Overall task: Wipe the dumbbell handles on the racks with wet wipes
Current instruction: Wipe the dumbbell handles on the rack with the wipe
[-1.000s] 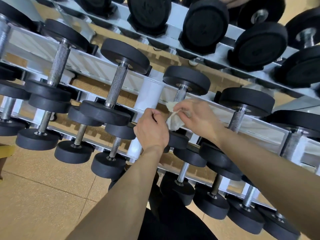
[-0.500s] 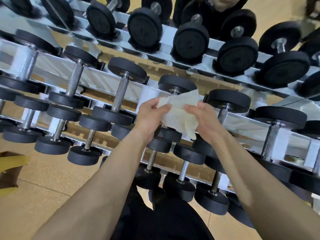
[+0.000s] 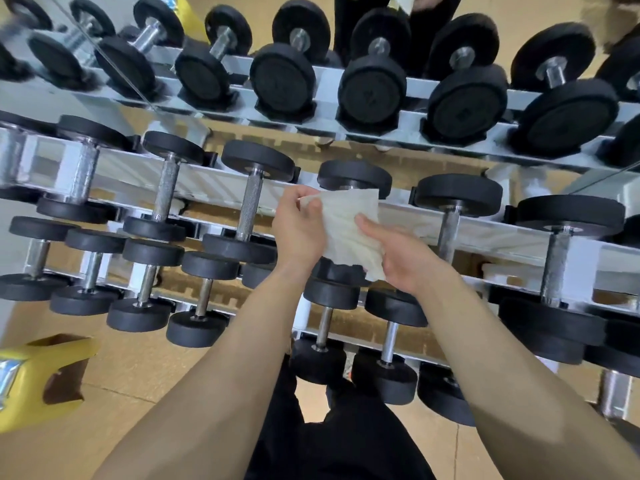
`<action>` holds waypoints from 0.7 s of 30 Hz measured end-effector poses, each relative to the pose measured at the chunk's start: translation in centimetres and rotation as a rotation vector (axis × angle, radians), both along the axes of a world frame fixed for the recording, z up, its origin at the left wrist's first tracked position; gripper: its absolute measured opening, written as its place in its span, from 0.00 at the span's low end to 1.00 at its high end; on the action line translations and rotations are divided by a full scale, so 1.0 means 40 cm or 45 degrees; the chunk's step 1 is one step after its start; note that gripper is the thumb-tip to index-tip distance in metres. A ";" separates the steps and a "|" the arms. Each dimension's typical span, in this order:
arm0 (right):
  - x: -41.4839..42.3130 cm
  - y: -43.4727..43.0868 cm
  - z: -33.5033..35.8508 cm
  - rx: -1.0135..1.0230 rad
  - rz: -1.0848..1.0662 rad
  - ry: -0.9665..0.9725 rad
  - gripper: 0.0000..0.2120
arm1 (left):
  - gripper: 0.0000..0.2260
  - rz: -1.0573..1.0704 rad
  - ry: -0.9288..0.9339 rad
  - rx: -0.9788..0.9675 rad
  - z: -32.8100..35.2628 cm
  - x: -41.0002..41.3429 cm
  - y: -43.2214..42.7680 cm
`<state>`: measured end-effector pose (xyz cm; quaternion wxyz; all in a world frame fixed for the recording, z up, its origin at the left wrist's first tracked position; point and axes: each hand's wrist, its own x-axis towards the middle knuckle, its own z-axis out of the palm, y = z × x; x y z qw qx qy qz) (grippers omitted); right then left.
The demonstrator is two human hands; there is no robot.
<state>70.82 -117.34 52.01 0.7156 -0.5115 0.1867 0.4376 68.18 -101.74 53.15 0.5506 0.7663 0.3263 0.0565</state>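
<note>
Now that the wet wipe (image 3: pixel 346 226) is lifted off the dumbbell (image 3: pixel 353 176) and opened out — left hand (image 3: pixel 299 230) and right hand (image 3: pixel 403 258) fingers pinching its edges — a fresh side looks ready for wiping.

Tan speckled floor (image 3: pixel 145 386), crossed by a thin seam, spreads below and to the left of the fingers (image 3: pixel 372 226). A yellow plastic object (image 3: pixel 41 382) stands on it, far down-left of them. Above them a wall mirror (image 3: pixel 491 8) reflects the same floor in soft, even light.
</note>
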 end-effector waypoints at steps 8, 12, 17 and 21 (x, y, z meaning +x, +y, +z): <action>0.050 -0.020 -0.088 -0.018 -0.176 -0.033 0.12 | 0.04 -0.025 0.146 -0.113 -0.114 0.047 0.088; 0.078 -0.016 -0.116 -0.248 -0.105 -0.144 0.13 | 0.05 0.095 0.275 -0.410 -0.166 0.066 0.091; 0.100 0.003 -0.129 -0.382 0.160 -0.129 0.15 | 0.08 0.305 0.365 -0.742 -0.217 0.060 0.081; 0.102 0.011 -0.158 -0.396 0.087 -0.111 0.11 | 0.09 0.315 0.334 -0.954 -0.233 0.067 0.089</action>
